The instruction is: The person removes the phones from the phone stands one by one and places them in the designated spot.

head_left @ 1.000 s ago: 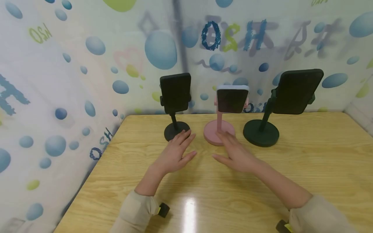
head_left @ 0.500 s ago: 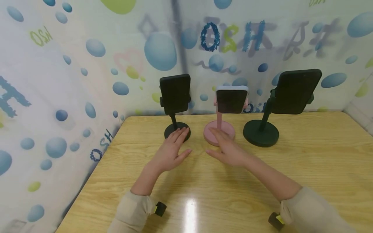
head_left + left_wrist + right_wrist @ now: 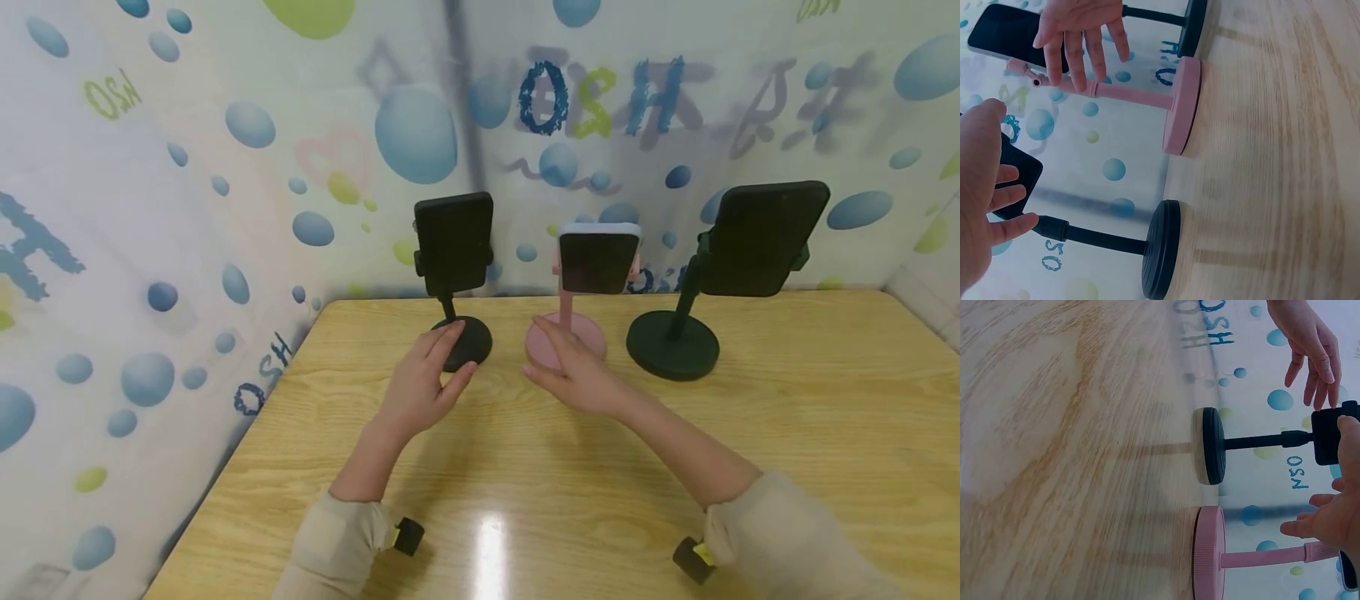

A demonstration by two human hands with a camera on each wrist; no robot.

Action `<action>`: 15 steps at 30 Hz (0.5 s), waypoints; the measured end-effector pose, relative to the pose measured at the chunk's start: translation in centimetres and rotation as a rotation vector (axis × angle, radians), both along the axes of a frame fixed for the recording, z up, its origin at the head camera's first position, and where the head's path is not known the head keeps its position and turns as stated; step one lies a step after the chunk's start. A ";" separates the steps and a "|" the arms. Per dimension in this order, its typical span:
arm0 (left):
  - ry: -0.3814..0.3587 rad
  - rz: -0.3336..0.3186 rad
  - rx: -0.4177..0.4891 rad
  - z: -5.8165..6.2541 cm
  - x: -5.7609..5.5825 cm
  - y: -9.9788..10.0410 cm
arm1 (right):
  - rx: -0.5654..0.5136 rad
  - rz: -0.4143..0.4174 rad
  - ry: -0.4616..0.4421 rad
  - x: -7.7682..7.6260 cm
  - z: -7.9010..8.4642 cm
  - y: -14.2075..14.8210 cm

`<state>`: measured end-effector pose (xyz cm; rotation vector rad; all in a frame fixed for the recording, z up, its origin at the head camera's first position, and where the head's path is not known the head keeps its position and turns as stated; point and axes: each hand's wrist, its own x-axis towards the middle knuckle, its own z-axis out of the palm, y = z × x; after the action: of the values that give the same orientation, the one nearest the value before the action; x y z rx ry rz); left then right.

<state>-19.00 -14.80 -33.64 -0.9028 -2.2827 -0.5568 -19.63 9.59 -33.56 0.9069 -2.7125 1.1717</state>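
My left hand is held up with loose, spread fingers before the black phone stand, overlapping its round base in the head view. A black phone sits upright in that stand. My right hand, also relaxed and holding nothing, overlaps the base of the pink phone stand, which carries a phone with a pale edge turned sideways. In the left wrist view both hands, the left and the right, are well above the table, near phone height.
A dark green stand with a larger dark phone or tablet is at the right of the row. All stand on a wood-grain table against a patterned wall covering. Small black wrist cameras hang below both sleeves.
The left hand has drifted left, uncovering more of the black base. The right hand has moved left and slightly away from me, over the pink base. The stands have not moved.
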 end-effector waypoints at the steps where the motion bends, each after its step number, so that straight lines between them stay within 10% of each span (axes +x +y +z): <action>1: 0.004 0.006 0.009 0.1 0.0 -0.1 | -0.008 0.000 -0.002 -0.1 0.1 -0.1; 15: 0.033 0.088 0.092 0.2 -0.3 -0.6 | -0.041 -0.036 0.016 -0.9 1.1 -1.3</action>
<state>-19.32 -15.45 -33.42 -0.7577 -2.2359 -0.5983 -20.54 8.27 -32.41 0.8546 -2.6702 1.2043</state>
